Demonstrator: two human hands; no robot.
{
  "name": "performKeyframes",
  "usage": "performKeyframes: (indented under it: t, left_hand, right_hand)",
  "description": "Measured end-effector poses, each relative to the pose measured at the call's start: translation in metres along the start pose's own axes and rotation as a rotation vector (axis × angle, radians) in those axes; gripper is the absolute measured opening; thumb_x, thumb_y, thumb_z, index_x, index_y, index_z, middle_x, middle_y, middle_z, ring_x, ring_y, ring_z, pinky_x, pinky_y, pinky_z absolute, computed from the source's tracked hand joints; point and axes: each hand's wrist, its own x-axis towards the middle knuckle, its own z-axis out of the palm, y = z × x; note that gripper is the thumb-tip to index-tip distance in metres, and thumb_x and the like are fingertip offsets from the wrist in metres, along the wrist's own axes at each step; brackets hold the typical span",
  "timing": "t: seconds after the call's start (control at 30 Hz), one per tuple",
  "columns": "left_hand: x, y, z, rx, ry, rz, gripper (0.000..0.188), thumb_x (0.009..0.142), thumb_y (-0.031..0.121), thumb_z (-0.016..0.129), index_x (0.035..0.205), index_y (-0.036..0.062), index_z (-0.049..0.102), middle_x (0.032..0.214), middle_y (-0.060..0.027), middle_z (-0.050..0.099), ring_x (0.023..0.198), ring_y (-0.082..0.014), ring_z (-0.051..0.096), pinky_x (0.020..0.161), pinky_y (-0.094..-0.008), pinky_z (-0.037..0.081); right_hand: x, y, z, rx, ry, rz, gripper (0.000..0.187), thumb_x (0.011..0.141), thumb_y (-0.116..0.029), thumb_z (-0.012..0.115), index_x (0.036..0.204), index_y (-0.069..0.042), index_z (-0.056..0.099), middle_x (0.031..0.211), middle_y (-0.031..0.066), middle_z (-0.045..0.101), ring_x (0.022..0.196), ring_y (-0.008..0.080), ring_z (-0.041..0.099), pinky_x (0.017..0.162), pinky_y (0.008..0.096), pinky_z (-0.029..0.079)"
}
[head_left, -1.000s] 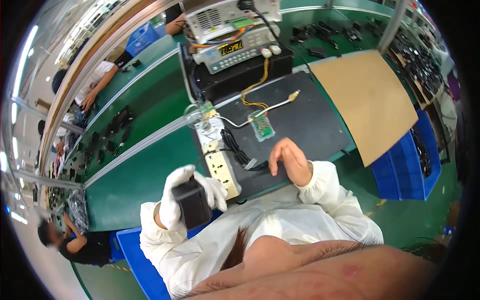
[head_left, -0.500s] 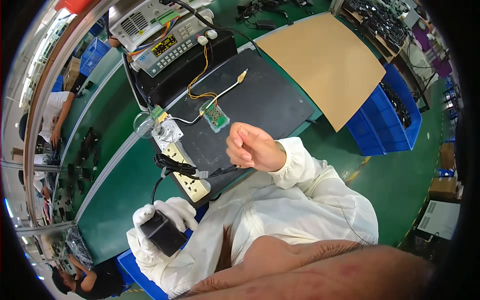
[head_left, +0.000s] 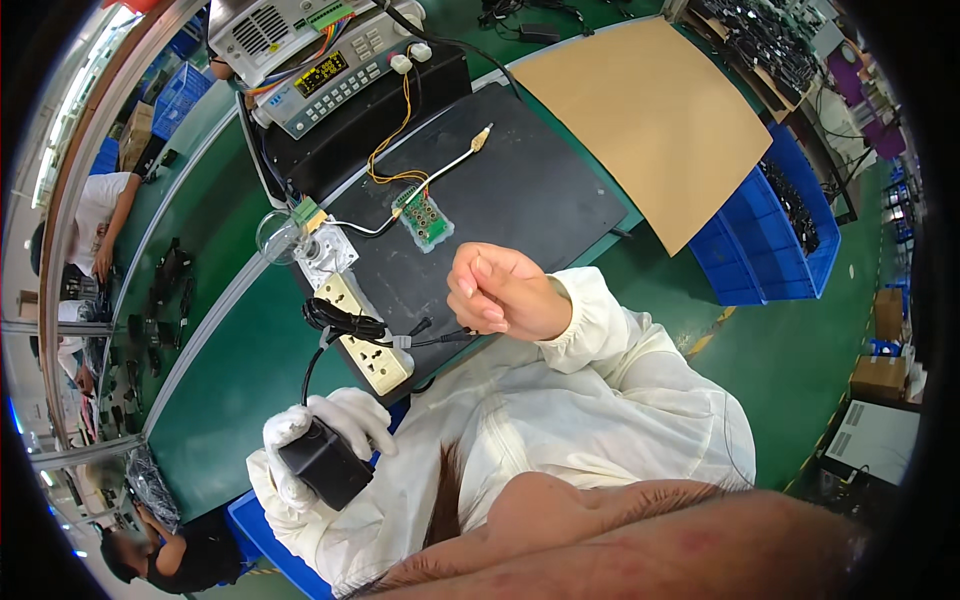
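My left hand (head_left: 345,425), in a white glove, is closed around a black power adapter (head_left: 325,462) at the lower left. From the adapter a black cord rises to a tied cable bundle (head_left: 342,320) over the white power strip (head_left: 380,365). My bare right hand (head_left: 505,292) is at the centre, fingers curled in; whatever they hold, if anything, is hidden. One cable end (head_left: 455,337) reaches just under its fingers, and I cannot tell whether it is gripped. Beyond, a green circuit board (head_left: 425,222) lies on the black mat (head_left: 530,190) with a white lead (head_left: 440,188) across it.
A bench instrument with a lit display (head_left: 330,75) stands at the back left. Beside the power strip are a white socket block (head_left: 330,250) and a clear bulb (head_left: 283,238). Brown cardboard (head_left: 645,120) and blue bins (head_left: 760,245) are to the right. Other people work at far left.
The bench scene has shifted slightly up and left in the view. Both hands keep nearly the same pose, and the adapter stays in my left hand.
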Motion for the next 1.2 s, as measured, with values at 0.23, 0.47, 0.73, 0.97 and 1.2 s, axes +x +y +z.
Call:
performKeyframes:
  t: [0.23, 0.47, 0.73, 0.97, 1.2]
  left_hand:
    - [0.063, 0.018, 0.040, 0.252, 0.270, -0.133, 0.051, 0.101, 0.043, 0.050, 0.147, 0.0201, 0.049, 0.072, -0.0103, 0.058, 0.057, -0.0324, 0.063, 0.062, -0.0434, 0.047]
    - [0.061, 0.021, 0.041, 0.236, 0.275, -0.116, 0.053, 0.101, 0.044, 0.051, 0.148, 0.0195, 0.047, 0.074, -0.0107, 0.059, 0.058, -0.0327, 0.063, 0.065, -0.0447, 0.048]
    - [0.067, 0.024, 0.052, 0.293, 0.372, -0.149, 0.055, 0.101, 0.046, 0.051, 0.148, 0.0191, 0.047, 0.075, -0.0103, 0.059, 0.058, -0.0323, 0.063, 0.065, -0.0445, 0.048]
    - [0.062, 0.029, 0.059, 0.235, 0.441, -0.183, 0.061, 0.097, 0.047, 0.057, 0.148, 0.0160, 0.046, 0.082, -0.0161, 0.064, 0.064, -0.0365, 0.065, 0.068, -0.0491, 0.047]
    - [0.068, 0.019, 0.048, 0.280, 0.408, -0.210, 0.050, 0.102, 0.041, 0.049, 0.149, 0.0231, 0.047, 0.073, -0.0096, 0.059, 0.056, -0.0315, 0.063, 0.062, -0.0427, 0.047]
  right_hand:
    - [-0.002, 0.001, -0.005, -0.013, 0.017, -0.001, 0.026, 0.111, -0.029, 0.040, 0.095, -0.010, 0.049, 0.068, -0.0038, 0.043, 0.056, 0.0067, 0.039, 0.050, 0.0216, 0.031]
    - [0.001, -0.001, 0.003, 0.072, 0.027, -0.001, 0.024, 0.110, -0.028, 0.043, 0.097, -0.009, 0.049, 0.068, -0.0041, 0.043, 0.056, 0.0061, 0.039, 0.051, 0.0214, 0.031]
    - [0.000, 0.002, 0.004, 0.135, -0.018, -0.005, 0.020, 0.109, -0.028, 0.046, 0.104, -0.009, 0.049, 0.068, -0.0056, 0.044, 0.056, 0.0046, 0.038, 0.050, 0.0213, 0.031]
    - [0.001, 0.001, 0.008, 0.226, -0.038, 0.025, 0.019, 0.109, -0.029, 0.046, 0.107, -0.011, 0.048, 0.068, -0.0069, 0.044, 0.055, 0.0035, 0.037, 0.048, 0.0209, 0.029]
    - [-0.003, 0.002, 0.007, 0.255, -0.032, 0.027, 0.018, 0.109, -0.030, 0.046, 0.107, -0.011, 0.047, 0.067, -0.0069, 0.043, 0.054, 0.0031, 0.036, 0.047, 0.0209, 0.029]
